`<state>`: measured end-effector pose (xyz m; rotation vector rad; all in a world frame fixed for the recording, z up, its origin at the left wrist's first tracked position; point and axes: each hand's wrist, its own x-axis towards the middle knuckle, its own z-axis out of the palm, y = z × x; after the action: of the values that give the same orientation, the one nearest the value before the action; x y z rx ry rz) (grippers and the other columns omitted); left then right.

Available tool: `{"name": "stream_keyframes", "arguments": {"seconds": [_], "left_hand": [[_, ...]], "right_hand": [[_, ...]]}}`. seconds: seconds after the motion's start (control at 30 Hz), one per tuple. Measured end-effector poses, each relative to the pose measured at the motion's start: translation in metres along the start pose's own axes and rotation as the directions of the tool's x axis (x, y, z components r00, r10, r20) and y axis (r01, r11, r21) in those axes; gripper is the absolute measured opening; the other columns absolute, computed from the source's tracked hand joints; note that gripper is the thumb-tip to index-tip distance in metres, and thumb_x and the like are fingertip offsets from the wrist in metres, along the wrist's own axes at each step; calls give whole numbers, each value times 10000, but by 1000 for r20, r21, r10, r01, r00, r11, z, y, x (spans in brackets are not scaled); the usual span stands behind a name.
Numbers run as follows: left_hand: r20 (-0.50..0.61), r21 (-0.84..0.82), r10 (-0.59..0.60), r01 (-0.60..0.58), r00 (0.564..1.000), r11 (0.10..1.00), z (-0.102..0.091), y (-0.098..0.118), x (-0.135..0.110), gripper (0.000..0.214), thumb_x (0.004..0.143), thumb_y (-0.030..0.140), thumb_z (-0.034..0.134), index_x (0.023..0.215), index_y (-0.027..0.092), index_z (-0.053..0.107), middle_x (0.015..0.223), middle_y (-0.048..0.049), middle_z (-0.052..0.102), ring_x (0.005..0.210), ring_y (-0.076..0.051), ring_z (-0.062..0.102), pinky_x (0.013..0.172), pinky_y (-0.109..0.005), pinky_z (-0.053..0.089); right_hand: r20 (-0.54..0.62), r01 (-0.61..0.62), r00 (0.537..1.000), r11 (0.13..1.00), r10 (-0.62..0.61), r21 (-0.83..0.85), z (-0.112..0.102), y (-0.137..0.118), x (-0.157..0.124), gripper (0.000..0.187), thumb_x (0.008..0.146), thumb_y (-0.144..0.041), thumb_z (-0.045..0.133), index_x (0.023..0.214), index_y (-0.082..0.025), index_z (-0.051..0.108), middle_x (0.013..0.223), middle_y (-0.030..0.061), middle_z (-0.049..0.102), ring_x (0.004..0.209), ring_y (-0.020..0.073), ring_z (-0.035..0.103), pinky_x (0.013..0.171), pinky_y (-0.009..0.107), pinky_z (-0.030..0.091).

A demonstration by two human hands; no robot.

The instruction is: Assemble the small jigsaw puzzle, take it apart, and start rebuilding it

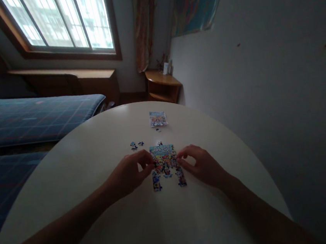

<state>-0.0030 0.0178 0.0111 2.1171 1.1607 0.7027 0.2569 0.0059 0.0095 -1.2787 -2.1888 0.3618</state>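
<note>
A partly joined jigsaw puzzle (164, 158) lies flat on the white table, with a light blue top strip and a colourful, crowded picture below. Two legs of joined pieces extend from its lower left and lower right, with a gap between them. My left hand (133, 169) pinches at the puzzle's left edge, thumb and fingertips close together. On the opposite side, my right hand (198, 163) pinches the right edge in much the same way. The fingertips partly cover both edges, so a loose piece in either pinch cannot be made out.
Loose puzzle pieces (133, 145) lie beyond my left hand, and a few more sit above the puzzle. Farther back is a small picture packet (158, 119). The round table (118, 227) stands near a wall, a plaid mattress (34, 116) and a wooden corner shelf (162, 78).
</note>
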Motion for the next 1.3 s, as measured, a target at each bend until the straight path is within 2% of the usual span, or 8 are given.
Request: {"name": "stream_keyframes", "arguments": {"seconds": [0.17,0.47,0.53,0.6,0.7,0.8,0.93,1.3], "left_hand": [[57,-205,-77,87,995,975,11,10,-3,144,836,302,620,783,168,615,706,-4,666,651,-132,600,606,-240,478],[145,-244,-82,116,986,963,23,13,-7,140,808,295,631,757,168,599,700,-1,667,630,-130,602,583,-228,449],[227,-199,-49,95,973,975,18,12,-6,127,800,298,645,786,173,630,734,-4,683,670,-139,618,609,-233,454],[278,-51,-50,67,959,996,5,8,-5,93,794,262,641,850,193,668,779,-5,696,728,-155,635,650,-249,461],[102,309,-169,130,980,942,-23,-8,-1,149,831,290,611,944,210,667,845,-28,692,754,-189,636,676,-298,459],[32,467,-247,204,969,861,-44,-28,1,215,831,325,628,1013,216,659,948,-51,688,813,-221,643,678,-315,456],[42,513,-289,227,956,828,-47,-43,4,248,843,357,616,1052,241,680,997,-51,687,853,-230,653,688,-313,463],[99,485,-287,206,953,850,-36,-42,6,178,843,309,569,953,229,683,974,-58,681,812,-224,654,695,-311,458]], "right_hand": [[-2,17,1000,981,-17,192,13,-30,-4,86,853,-267,678,916,-209,676,851,26,714,769,158,640,763,315,484],[76,18,996,949,-44,314,15,-23,-5,90,766,-159,662,839,-202,693,786,9,719,727,136,649,706,258,488],[89,12,995,952,-41,306,14,-22,-5,122,737,-130,657,830,-201,690,793,8,715,736,136,647,708,259,483],[120,18,991,956,-56,293,12,-21,-6,120,738,-129,656,829,-199,692,803,10,716,740,136,647,717,263,477],[179,85,975,968,-129,235,8,-20,-7,108,747,-125,654,818,-198,691,779,-2,717,725,133,650,813,307,455],[227,153,954,969,-196,193,6,-18,-7,123,741,-111,660,814,-205,689,751,-22,718,725,130,649,887,338,407],[253,178,943,970,-217,168,9,-18,-7,135,741,-120,681,833,-218,693,718,-38,706,763,132,644,886,321,378],[305,187,927,974,-217,124,10,-21,-8,137,743,-126,682,833,-227,709,709,-46,691,768,126,628,873,296,362]]}}
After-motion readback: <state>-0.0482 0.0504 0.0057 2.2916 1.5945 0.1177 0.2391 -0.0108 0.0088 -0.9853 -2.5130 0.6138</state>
